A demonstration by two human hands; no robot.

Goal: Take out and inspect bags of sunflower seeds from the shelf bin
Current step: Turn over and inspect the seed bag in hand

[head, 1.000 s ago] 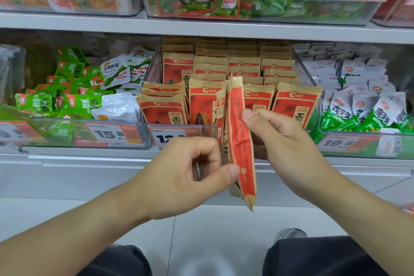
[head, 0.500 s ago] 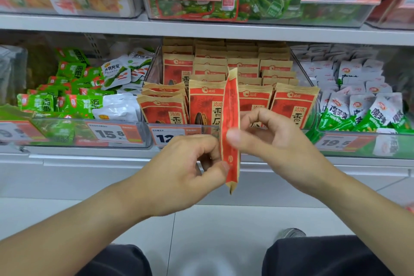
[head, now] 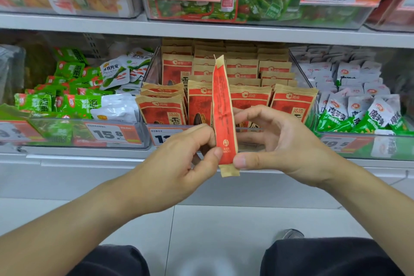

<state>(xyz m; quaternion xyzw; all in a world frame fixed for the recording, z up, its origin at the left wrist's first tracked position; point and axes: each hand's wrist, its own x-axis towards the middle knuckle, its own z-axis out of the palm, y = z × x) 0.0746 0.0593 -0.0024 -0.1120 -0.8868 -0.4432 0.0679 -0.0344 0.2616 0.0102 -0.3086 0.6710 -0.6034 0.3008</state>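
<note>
Head view, looking down at a store shelf. Red and tan bag of sunflower seeds [head: 224, 116] held upright and edge-on in front of the clear shelf bin [head: 312, 87], between both hands. Left hand [head: 179, 163] curled, thumb and fingers pinching the bag's lower left edge. Right hand [head: 282, 143] pinching the lower right edge with the thumb in front, other fingers bent behind the bag. Rows of matching seed bags [head: 246, 78] standing upright inside the bin, just behind the held one. Green snack packets [head: 67, 101] piled in the bin to the left, white and green packets [head: 358, 107] to the right. Price tags [head: 107, 134] clipped along the bin fronts. Dark trousers [head: 331, 257] at the bottom edge, over pale floor tiles [head: 224, 231].
</note>
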